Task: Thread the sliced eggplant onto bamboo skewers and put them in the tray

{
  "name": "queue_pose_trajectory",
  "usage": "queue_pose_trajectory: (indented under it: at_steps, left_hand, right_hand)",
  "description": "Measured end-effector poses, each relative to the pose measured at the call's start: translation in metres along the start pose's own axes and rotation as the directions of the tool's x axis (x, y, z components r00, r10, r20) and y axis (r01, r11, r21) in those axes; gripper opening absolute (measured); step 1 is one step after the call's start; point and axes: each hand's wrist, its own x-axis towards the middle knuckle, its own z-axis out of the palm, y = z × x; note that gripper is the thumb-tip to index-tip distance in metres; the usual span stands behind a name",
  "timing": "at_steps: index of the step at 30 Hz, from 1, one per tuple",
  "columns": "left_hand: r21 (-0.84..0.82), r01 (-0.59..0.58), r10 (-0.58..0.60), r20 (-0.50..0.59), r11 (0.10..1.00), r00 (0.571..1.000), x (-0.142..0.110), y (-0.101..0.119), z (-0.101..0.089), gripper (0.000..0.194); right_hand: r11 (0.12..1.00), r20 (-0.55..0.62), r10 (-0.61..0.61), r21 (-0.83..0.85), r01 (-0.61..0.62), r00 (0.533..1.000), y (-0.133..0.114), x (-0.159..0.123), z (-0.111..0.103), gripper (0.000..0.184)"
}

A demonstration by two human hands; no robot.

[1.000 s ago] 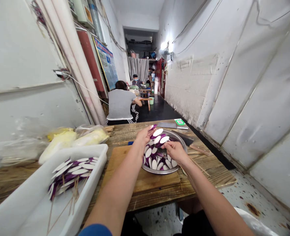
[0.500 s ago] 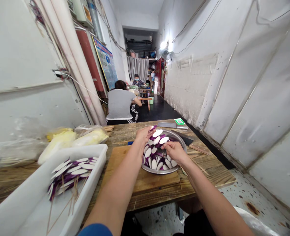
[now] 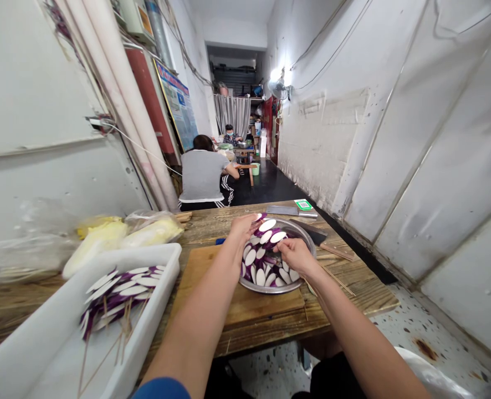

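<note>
A steel basin (image 3: 311,239) full of oval, purple-edged eggplant slices (image 3: 261,277) rests partly on a wooden cutting board (image 3: 204,282). Over its left side, my left hand (image 3: 244,227) is closed around a thin skewer, mostly hidden by the fingers, with white-faced eggplant slices near the fingertips. My right hand (image 3: 297,255) pinches an eggplant slice (image 3: 277,237) above the basin's right half. At left, a white plastic tray (image 3: 171,263) holds skewered eggplant slices (image 3: 123,287), their bare sticks pointing toward me.
A cleaver (image 3: 282,210) lies behind the basin, and another knife's wooden handle (image 3: 336,252) sticks out at right. Loose skewers (image 3: 337,280) lie near the table's right side. Plastic bags (image 3: 152,230) stand behind the tray. A person in grey (image 3: 204,174) sits beyond the table; another is farther back.
Both hands keep nearly the same pose over the basin, with the slices barely shifted. The far person's head is now raised. The view has moved very slightly.
</note>
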Motion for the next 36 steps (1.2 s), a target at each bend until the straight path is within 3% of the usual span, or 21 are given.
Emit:
queue_pose_trajectory:
  at_steps: [13,27,31,36]
  left_hand:
    - [0.083,-0.012,0.008,0.042,0.996,0.999,0.013,-0.01,-0.005,0.012]
    - [0.146,0.115,-0.137,0.151,0.983,0.979,-0.003,-0.005,0.001,0.012]
    - [0.023,0.208,-0.207,0.238,0.978,0.949,-0.008,0.001,0.003,0.035]
    - [0.06,0.242,-0.25,0.243,0.968,0.937,-0.01,0.005,0.002,0.045]
  right_hand:
    - [0.998,-0.025,-0.049,-0.052,0.047,0.999,0.008,0.005,0.0,0.022]
    - [0.998,-0.109,-0.053,-0.043,0.049,0.993,0.006,0.006,0.001,0.025]
    - [0.998,-0.167,-0.052,0.016,0.056,0.985,0.003,0.006,0.001,0.026]
    - [0.993,-0.213,-0.06,0.086,0.08,0.975,0.001,0.004,0.001,0.028]
